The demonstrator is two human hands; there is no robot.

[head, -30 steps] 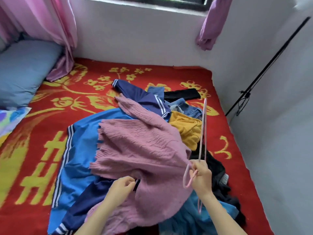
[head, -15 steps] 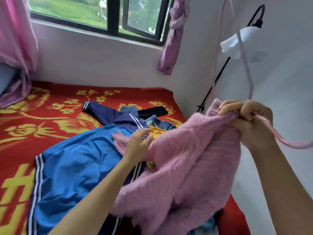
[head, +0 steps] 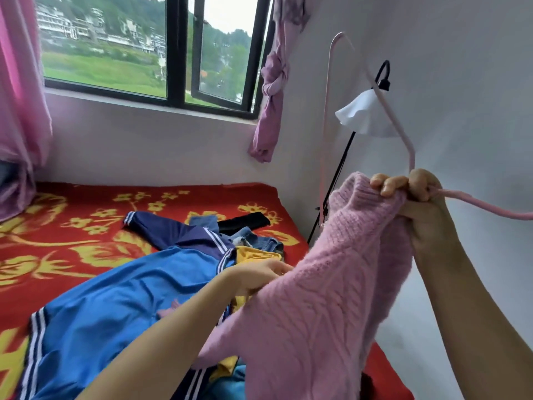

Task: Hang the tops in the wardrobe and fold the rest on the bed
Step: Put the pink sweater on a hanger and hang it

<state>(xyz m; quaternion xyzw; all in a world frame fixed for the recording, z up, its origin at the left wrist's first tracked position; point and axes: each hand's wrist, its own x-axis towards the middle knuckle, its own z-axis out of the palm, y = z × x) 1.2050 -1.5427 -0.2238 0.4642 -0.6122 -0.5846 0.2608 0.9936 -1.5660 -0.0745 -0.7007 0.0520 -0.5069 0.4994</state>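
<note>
Fuzzy cable-knit pink sweater; smooth pink hanger; slick blue jacket.

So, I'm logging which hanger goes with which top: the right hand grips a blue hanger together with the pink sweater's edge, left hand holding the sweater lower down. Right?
Not quite: the hanger is pink, not blue. The head view shows the right hand gripping it together with the pink sweater's edge, left hand holding the sweater lower down.

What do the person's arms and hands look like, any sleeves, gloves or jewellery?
The left forearm and right forearm are bare to the frame edge, with no sleeve or cuff showing. The left hand and right hand are ungloved, and no watch, bracelet or ring is visible.
</note>
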